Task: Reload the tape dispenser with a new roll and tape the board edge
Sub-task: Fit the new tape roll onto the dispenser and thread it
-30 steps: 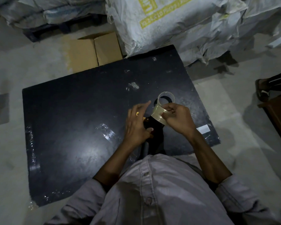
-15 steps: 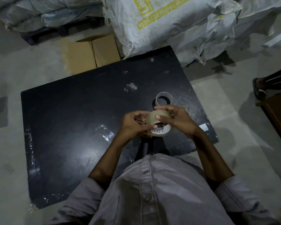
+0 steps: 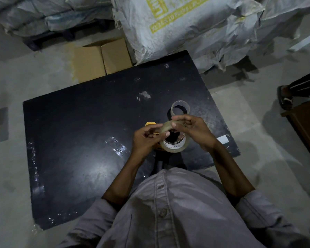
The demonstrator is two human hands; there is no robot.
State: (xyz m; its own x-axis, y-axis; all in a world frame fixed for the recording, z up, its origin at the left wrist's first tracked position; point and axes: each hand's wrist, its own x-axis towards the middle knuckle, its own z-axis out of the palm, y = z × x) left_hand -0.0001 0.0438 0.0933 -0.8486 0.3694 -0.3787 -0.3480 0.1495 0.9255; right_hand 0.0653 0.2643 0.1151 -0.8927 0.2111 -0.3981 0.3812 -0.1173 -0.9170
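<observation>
Head view: a black board [image 3: 89, 140] is seen lying flat on the concrete floor [image 3: 258, 140], and every place below is given relative to it. Above its near right part, a new roll of clear tape [image 3: 174, 146] is held between both hands, its white core label turned towards the camera. The left hand [image 3: 147, 138] is placed on the roll's left side, with its fingers [image 3: 166, 134] curled together against the upper rim. The right hand [image 3: 195, 131] is laid over the roll's top and right side, its fingers [image 3: 174, 124] pinched together on the same rim, so the roll is clamped by both hands. Directly under the hands, yellow parts of the tape dispenser [image 3: 150, 124] are seen on the board; most of it is hidden, so its position cannot be told more closely. Just beyond the hands, an empty clear tape core [image 3: 180, 108] is stood upright on the board. A crumpled patch of clear tape [image 3: 117, 144] is stuck near the board's middle, and more tape is seen along its left edge. A white label [image 3: 222, 139] is found by the board's right edge. Behind the far edge, a cardboard box [image 3: 104, 59] and grey woven sacks [image 3: 186, 27] are seen on the floor. The person's grey shirt [image 3: 177, 212] overlaps the board's near edge.
</observation>
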